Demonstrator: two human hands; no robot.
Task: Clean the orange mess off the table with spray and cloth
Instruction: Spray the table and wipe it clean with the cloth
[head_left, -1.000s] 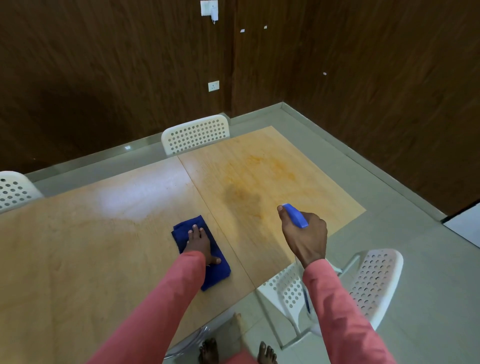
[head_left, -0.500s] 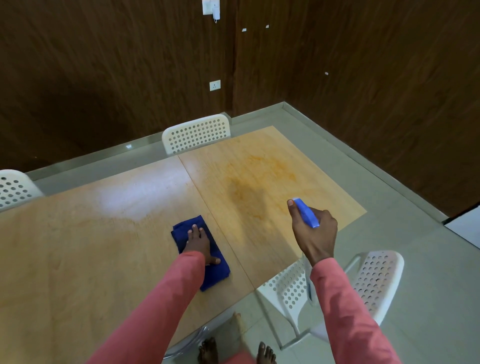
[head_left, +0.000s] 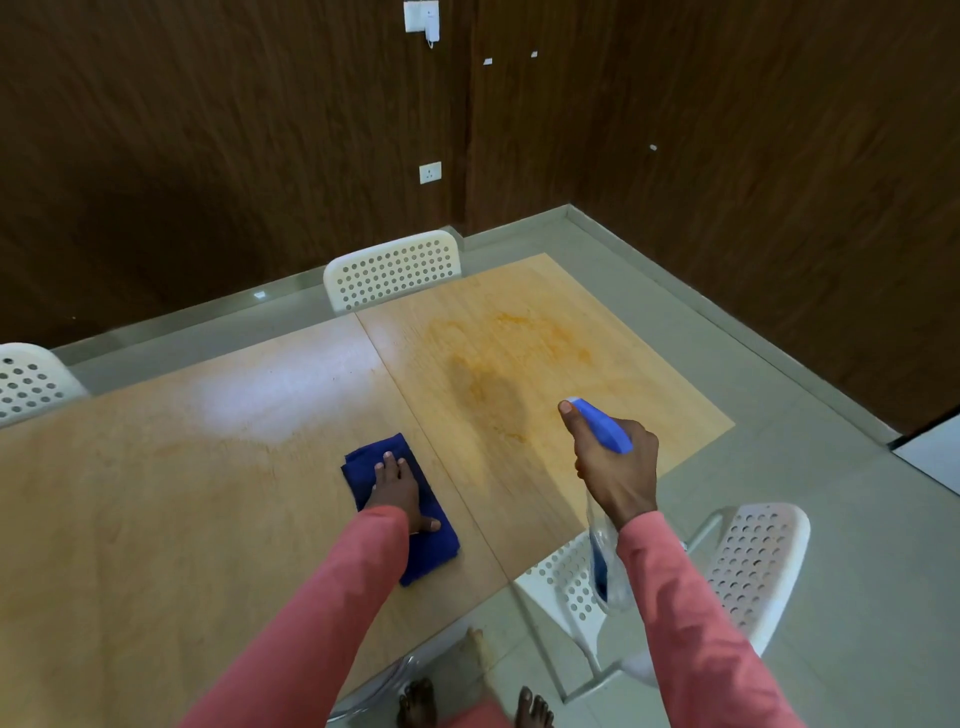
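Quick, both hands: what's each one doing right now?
Left hand: open, fingers flat on the blue cloth.
Right hand: gripping the spray bottle, held above the table.

The wooden table (head_left: 156, 493) carries an orange stain (head_left: 498, 364) on its right panel, with a darker wet patch at the stain's near edge. Left of the stain, across the seam between the panels, the left hand (head_left: 397, 486) rests flat on a folded blue cloth (head_left: 431, 551) lying on the table. Near the stain's right side, the right hand (head_left: 618, 467) grips a spray bottle (head_left: 602, 426) above the table edge, nozzle toward the stain, forefinger along the blue head. White perforated chairs (head_left: 753, 561) stand around the table.
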